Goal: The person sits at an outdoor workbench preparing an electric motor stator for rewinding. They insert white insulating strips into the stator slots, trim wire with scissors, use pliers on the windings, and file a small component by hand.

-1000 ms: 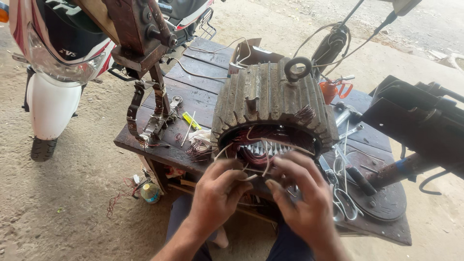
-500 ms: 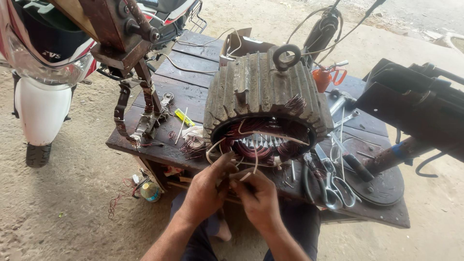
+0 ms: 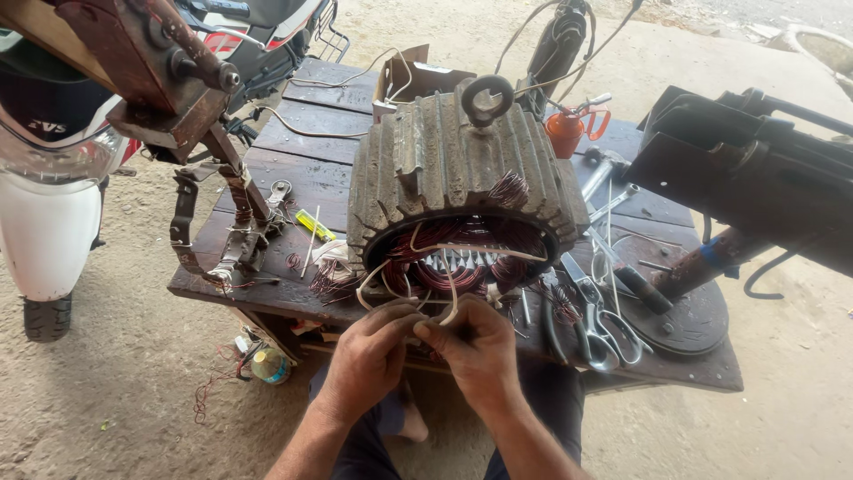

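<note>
Hands are meeting just in front of the motor stator (image 3: 462,169), which is sitting on the wooden table (image 3: 293,169) with its open bore facing me. A moment ago my fingers were spread at the mouth of the bore; now they are bunching together lower down, below the copper windings (image 3: 435,271), so the work is narrowing from the whole coil to one lead. My left hand (image 3: 371,354) is curling nearly closed, its fingertips pinching a pale insulating sleeve (image 3: 449,293) that is looping out of the windings. My right hand (image 3: 475,347) is also closing, thumb and forefinger pressing on the same sleeve just beside the left fingertips.

Right of the stator, scissors (image 3: 600,324) and loose tools are lying on the table, and an orange oil can (image 3: 569,132) is standing behind them. Left of the stator a rusty winding jig (image 3: 213,178) is hanging over the table edge.

My knuckles are covering the sleeve's end, so I cannot tell whether bare wire is showing there. The deeper slots are too dark to read.
</note>
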